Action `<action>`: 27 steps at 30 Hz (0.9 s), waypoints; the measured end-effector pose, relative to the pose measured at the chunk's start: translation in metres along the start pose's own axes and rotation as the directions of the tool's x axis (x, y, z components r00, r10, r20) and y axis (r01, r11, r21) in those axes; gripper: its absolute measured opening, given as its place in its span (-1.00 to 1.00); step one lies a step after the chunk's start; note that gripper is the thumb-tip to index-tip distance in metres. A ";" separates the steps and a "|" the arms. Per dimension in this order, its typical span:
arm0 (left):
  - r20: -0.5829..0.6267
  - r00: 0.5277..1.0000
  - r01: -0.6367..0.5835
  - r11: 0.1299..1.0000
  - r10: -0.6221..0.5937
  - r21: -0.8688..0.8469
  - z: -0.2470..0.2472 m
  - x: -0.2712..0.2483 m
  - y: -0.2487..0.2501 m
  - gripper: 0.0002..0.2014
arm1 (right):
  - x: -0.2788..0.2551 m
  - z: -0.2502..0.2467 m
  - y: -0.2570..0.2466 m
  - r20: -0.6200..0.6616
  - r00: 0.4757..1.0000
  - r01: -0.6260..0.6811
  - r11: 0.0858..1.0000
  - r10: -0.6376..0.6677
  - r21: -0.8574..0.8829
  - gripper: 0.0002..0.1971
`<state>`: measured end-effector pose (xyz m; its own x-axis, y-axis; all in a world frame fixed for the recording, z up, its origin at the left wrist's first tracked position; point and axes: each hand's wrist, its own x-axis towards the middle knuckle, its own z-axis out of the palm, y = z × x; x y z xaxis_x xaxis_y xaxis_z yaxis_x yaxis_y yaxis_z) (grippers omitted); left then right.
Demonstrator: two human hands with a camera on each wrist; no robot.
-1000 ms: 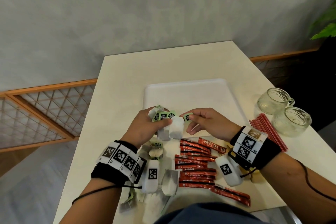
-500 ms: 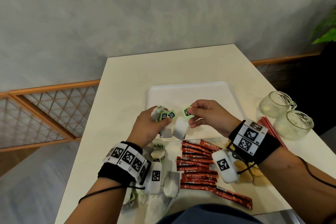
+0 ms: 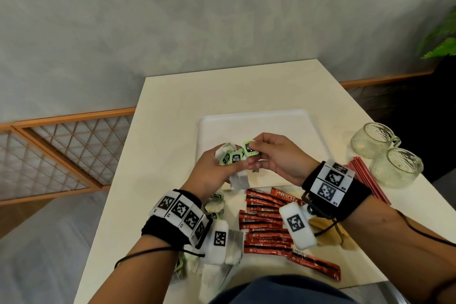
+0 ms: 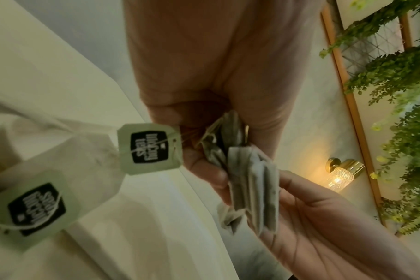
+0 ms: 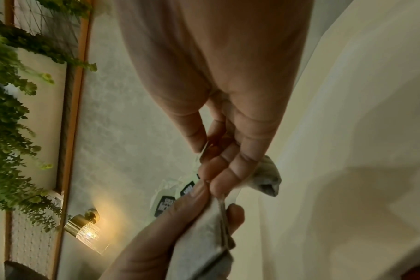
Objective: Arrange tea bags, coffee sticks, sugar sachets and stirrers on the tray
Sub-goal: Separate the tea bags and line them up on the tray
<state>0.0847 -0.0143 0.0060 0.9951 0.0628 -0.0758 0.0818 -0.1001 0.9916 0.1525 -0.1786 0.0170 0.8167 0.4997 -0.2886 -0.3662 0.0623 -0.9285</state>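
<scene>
Over the near edge of the white tray (image 3: 276,121), my left hand (image 3: 212,173) grips a bunch of tea bags (image 3: 228,155) with green tags; their paper pouches (image 4: 249,181) stick out of the fist. My right hand (image 3: 274,155) pinches one green tag (image 3: 249,148) between thumb and fingertips, right beside the bunch, and its bag (image 5: 266,176) hangs below. Red coffee sticks (image 3: 266,224) lie in a loose pile on the table in front of the tray. Red stirrers (image 3: 367,177) lie right of the tray. More tea bags (image 3: 217,202) sit near my left wrist.
Two glass mugs (image 3: 385,153) stand at the table's right edge beside the stirrers. Yellowish sachets (image 3: 328,232) lie under my right wrist. The table's (image 3: 197,96) left edge drops to a wooden lattice rail. The tray's flat bottom holds nothing.
My right hand has lifted its tea bag tag and brought it left, up against the bunch in my left hand. Both hands have drifted slightly further over the tray.
</scene>
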 end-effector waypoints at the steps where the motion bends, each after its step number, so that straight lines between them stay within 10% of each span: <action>1: -0.030 1.000 0.007 1.000 -0.007 0.001 -0.001 0.001 0.000 -0.87 | 0.000 0.000 0.000 0.005 1.000 0.011 1.000 -0.011 -0.016 -0.91; 14: 0.107 0.992 0.044 0.989 -0.059 0.141 -0.029 0.023 0.000 -0.85 | 0.008 -0.013 -0.003 0.029 0.997 0.077 0.920 -0.072 -0.385 -0.86; 27: -0.121 0.984 0.132 0.991 -0.130 0.013 -0.080 0.069 -0.012 -0.85 | 0.099 -0.004 0.003 0.065 0.994 -0.046 0.867 0.090 -0.497 -0.86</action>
<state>0.1478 0.0708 -0.0029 0.9621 0.1951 -0.1904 0.2133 -0.1042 0.9714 0.2343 -0.1328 -0.0153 0.7495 0.5586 -0.3553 -0.1335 -0.3982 -0.9075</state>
